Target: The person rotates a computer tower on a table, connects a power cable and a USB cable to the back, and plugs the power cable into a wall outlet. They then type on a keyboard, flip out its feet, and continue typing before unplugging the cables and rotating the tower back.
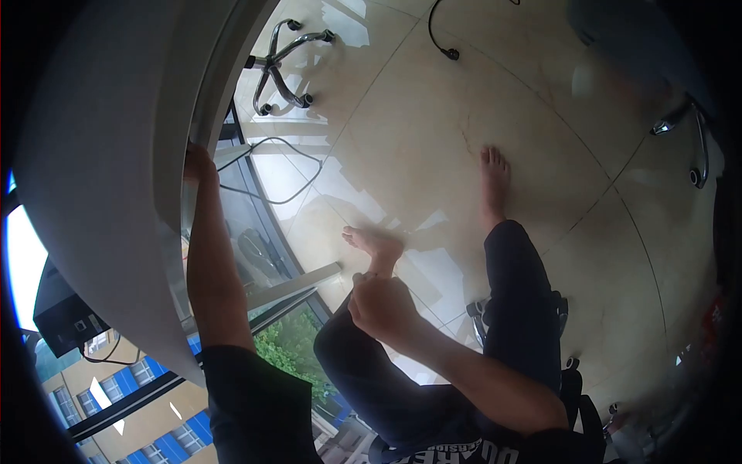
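Note:
My left hand [200, 163] reaches to the edge of a white table [116, 193], its fingers hidden behind or under that edge. Whether it grips anything there cannot be seen. In front of my body, above my bent left leg [359, 356], my right hand [384, 308] is closed with its fingers curled in. Anything inside that fist is too small or hidden to name. My two bare feet [495, 182] rest on the tiled floor.
A chrome chair base [272, 66] stands beside the table. A grey cable loop [321, 166] hangs near the window, and a black cable plug [450, 54] lies on the floor. Another chair leg [699, 147] is at right. A black box [66, 317] sits beyond the table.

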`<action>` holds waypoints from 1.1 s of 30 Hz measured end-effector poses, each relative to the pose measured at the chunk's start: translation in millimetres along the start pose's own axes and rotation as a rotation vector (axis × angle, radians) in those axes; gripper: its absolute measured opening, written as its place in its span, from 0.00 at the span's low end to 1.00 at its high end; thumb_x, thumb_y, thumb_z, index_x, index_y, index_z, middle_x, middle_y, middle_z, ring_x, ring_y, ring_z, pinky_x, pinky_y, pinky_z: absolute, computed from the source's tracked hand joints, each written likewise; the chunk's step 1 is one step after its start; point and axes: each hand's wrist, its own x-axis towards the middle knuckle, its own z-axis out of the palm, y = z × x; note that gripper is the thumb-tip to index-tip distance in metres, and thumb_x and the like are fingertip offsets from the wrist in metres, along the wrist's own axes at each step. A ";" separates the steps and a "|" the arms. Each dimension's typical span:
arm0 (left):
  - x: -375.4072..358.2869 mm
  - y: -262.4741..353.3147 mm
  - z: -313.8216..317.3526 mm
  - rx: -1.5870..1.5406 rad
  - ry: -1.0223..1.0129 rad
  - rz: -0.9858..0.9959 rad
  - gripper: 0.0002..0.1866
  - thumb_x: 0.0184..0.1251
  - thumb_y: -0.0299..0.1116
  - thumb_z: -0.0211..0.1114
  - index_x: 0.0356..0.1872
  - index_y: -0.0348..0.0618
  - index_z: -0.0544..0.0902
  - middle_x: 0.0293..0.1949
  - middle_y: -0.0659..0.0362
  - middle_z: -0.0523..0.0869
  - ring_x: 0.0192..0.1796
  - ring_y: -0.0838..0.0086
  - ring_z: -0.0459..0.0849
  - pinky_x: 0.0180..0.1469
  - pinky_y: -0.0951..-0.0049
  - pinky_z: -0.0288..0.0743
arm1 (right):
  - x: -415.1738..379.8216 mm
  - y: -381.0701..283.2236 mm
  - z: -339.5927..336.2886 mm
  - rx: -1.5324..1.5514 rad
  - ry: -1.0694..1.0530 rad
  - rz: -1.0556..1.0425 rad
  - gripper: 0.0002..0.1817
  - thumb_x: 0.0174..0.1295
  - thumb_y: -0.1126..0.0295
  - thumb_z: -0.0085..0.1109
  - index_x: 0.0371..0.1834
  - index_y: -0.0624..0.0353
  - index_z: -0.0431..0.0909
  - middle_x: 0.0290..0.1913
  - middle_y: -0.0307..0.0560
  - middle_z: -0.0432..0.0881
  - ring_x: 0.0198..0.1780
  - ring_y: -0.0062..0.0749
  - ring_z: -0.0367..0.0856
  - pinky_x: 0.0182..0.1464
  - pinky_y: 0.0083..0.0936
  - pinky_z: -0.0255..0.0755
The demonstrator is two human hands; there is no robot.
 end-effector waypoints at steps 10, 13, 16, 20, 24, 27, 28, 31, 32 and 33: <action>-112.0 -43.1 -114.3 -0.207 -0.169 -0.042 0.23 0.71 0.42 0.70 0.54 0.31 0.83 0.52 0.38 0.87 0.53 0.44 0.88 0.59 0.46 0.81 | 36.1 14.9 9.7 0.026 0.115 -0.156 0.20 0.70 0.66 0.54 0.60 0.61 0.84 0.62 0.51 0.86 0.54 0.47 0.89 0.60 0.47 0.82; -224.3 -0.5 -193.6 -0.518 -0.438 -0.075 0.25 0.70 0.37 0.72 0.60 0.30 0.79 0.57 0.37 0.84 0.56 0.44 0.86 0.61 0.47 0.79 | 60.4 18.8 -5.6 0.013 0.038 -0.129 0.15 0.66 0.59 0.62 0.47 0.58 0.87 0.43 0.55 0.91 0.49 0.55 0.90 0.54 0.50 0.82; -296.1 40.7 -332.2 -0.883 -0.830 0.053 0.29 0.69 0.31 0.74 0.67 0.29 0.75 0.63 0.35 0.81 0.59 0.44 0.84 0.62 0.48 0.76 | 53.1 13.9 -62.7 0.263 0.177 -0.133 0.13 0.69 0.68 0.64 0.52 0.61 0.88 0.43 0.58 0.92 0.45 0.47 0.94 0.48 0.37 0.87; -233.1 -2.0 -516.4 -0.937 -0.634 0.519 0.24 0.63 0.27 0.76 0.61 0.42 0.84 0.64 0.46 0.83 0.66 0.50 0.82 0.69 0.49 0.73 | 17.9 39.9 -114.9 0.638 0.295 -0.069 0.15 0.78 0.67 0.61 0.59 0.65 0.84 0.47 0.50 0.92 0.47 0.34 0.92 0.46 0.26 0.85; -195.7 -89.0 -586.3 -0.769 -0.218 0.322 0.20 0.63 0.24 0.74 0.57 0.43 0.86 0.60 0.49 0.86 0.62 0.51 0.84 0.66 0.53 0.76 | -26.7 -24.7 -179.7 0.774 0.395 -0.001 0.29 0.78 0.51 0.60 0.70 0.64 0.77 0.57 0.56 0.88 0.60 0.41 0.88 0.58 0.36 0.81; -189.0 -138.9 -599.4 -0.756 -0.090 0.059 0.17 0.66 0.22 0.72 0.56 0.40 0.85 0.60 0.48 0.86 0.63 0.51 0.84 0.66 0.55 0.76 | -25.0 -85.6 -221.4 0.947 0.346 -0.156 0.39 0.77 0.41 0.56 0.77 0.63 0.70 0.69 0.58 0.80 0.70 0.47 0.80 0.69 0.45 0.74; -185.4 -152.4 -607.3 -0.793 -0.063 -0.012 0.17 0.67 0.22 0.72 0.56 0.40 0.85 0.60 0.48 0.85 0.63 0.50 0.84 0.66 0.55 0.76 | -16.9 -100.1 -229.8 0.949 0.342 -0.157 0.41 0.75 0.40 0.57 0.78 0.63 0.67 0.71 0.56 0.77 0.72 0.47 0.77 0.71 0.47 0.72; -186.8 -189.3 -634.8 -0.705 -0.036 -0.003 0.15 0.70 0.23 0.69 0.56 0.37 0.84 0.60 0.46 0.85 0.63 0.51 0.84 0.65 0.57 0.77 | 7.3 -129.9 -245.6 0.966 0.305 -0.088 0.44 0.71 0.39 0.62 0.80 0.60 0.64 0.74 0.52 0.74 0.73 0.47 0.75 0.72 0.48 0.71; -188.2 -197.8 -643.7 -0.663 -0.036 -0.009 0.15 0.70 0.23 0.68 0.56 0.36 0.84 0.60 0.45 0.85 0.63 0.52 0.85 0.66 0.57 0.77 | 15.7 -132.8 -249.5 0.968 0.281 -0.057 0.45 0.70 0.39 0.63 0.80 0.59 0.64 0.74 0.51 0.74 0.72 0.47 0.75 0.71 0.48 0.71; -189.6 -204.7 -650.6 -0.660 -0.057 -0.007 0.15 0.71 0.24 0.69 0.56 0.36 0.84 0.59 0.45 0.85 0.62 0.51 0.84 0.66 0.56 0.76 | 24.9 -126.9 -252.4 0.952 0.273 -0.045 0.44 0.69 0.39 0.64 0.79 0.58 0.66 0.73 0.50 0.74 0.71 0.46 0.75 0.71 0.49 0.70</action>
